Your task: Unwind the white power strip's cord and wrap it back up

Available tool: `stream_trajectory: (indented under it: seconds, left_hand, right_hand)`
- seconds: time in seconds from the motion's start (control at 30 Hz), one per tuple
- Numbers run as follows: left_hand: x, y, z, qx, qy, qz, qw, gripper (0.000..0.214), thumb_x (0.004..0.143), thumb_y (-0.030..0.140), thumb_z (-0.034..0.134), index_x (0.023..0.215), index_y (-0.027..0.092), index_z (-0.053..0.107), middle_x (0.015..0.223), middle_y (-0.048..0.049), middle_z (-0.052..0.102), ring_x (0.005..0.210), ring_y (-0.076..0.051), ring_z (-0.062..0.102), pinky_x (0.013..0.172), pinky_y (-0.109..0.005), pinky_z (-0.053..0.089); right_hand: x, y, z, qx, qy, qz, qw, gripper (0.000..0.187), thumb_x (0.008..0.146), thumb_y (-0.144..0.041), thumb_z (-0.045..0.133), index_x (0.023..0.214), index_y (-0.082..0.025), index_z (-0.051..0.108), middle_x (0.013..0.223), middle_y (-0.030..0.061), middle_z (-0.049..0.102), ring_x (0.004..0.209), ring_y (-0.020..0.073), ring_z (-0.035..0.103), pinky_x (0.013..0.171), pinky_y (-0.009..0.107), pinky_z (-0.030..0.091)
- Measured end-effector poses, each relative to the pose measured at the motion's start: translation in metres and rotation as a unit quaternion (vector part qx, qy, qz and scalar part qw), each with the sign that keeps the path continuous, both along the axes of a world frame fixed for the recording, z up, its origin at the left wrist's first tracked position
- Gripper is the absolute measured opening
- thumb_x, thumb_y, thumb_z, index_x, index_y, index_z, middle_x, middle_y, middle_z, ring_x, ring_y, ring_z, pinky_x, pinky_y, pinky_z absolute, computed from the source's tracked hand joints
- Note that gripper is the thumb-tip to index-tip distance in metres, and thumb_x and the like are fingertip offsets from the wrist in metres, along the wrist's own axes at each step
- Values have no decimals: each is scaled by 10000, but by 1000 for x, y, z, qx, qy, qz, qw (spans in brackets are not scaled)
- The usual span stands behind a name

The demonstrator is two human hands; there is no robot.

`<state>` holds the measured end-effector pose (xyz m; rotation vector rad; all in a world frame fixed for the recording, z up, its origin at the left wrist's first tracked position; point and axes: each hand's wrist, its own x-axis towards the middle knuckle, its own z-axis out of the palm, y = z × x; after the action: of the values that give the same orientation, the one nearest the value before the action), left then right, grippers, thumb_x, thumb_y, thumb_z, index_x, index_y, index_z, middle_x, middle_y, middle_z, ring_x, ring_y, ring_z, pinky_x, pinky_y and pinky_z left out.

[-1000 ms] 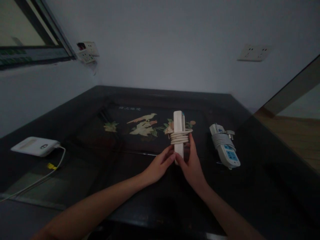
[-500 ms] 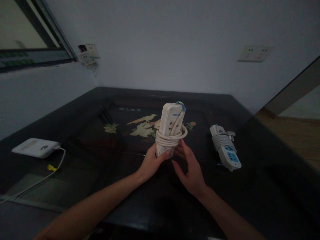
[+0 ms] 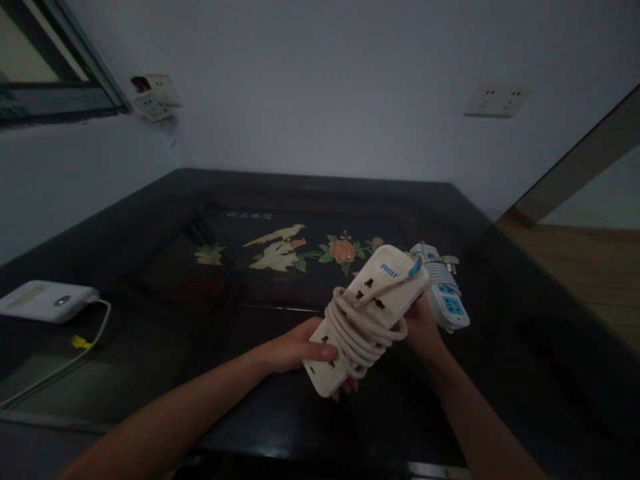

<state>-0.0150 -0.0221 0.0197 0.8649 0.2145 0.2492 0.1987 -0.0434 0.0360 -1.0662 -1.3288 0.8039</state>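
Note:
A white Philips power strip [image 3: 394, 272], its cord [image 3: 356, 333] wound in several loops around its middle, is held tilted above the dark table. My left hand [image 3: 305, 348] grips the lower end, thumb on the socket face and fingertips showing beneath. Behind the upper right side is my right hand [image 3: 423, 327], closed against the strip's back, with most of its fingers hidden. Blue and yellow-green wires [image 3: 416, 261] stick out at the top end. Just beyond my right hand lies a second power strip [image 3: 453, 303] with blue sockets and a wrapped grey cord.
On the left of the dark table [image 3: 260, 420] lies a white device [image 3: 47, 301] with a cable [image 3: 60, 363] running toward the front edge. A flower-and-bird pattern decorates the tabletop. Wall sockets [image 3: 496, 100] are at the back right, with others [image 3: 156, 97] at the left corner.
The held power strip has come nearer and tilted, its top leaning right. My right hand has moved from beside its lower end to behind its upper part. The view has shifted slightly.

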Motion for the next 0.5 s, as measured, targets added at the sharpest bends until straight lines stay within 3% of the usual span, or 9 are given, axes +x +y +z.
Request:
stream_trajectory:
  seconds: [0.1, 0.23, 0.5]
  left_hand:
    - [0, 1, 0, -43, -15, -39, 998, 619, 682, 496, 720, 1092, 49, 597, 696, -105, 687, 527, -181, 626, 471, -273, 514]
    - [-1, 7, -4, -92, -29, -94, 991, 670, 663, 549, 690, 1076, 26, 615, 673, -101, 660, 553, -178, 611, 411, -234, 482]
    - [-1, 11, -13, -116, -24, -108, 987, 670, 676, 573, 648, 1082, 40, 618, 680, -88, 659, 564, -173, 598, 433, -247, 500]
  right_hand:
    - [2, -3, -1, -5, 9, 37, 999, 239, 674, -436, 738, 765, -224, 674, 766, 43, 732, 738, 212, 692, 699, 344, 572]
    - [3, -6, 3, -30, 21, 108, 994, 331, 755, -467, 668, 999, -245, 692, 907, 57, 741, 825, 220, 701, 750, 362, 570]
    - [-9, -4, 7, -41, 36, 52, 997, 349, 659, -438, 752, 934, -240, 671, 928, 52, 738, 863, 225, 697, 750, 347, 566]
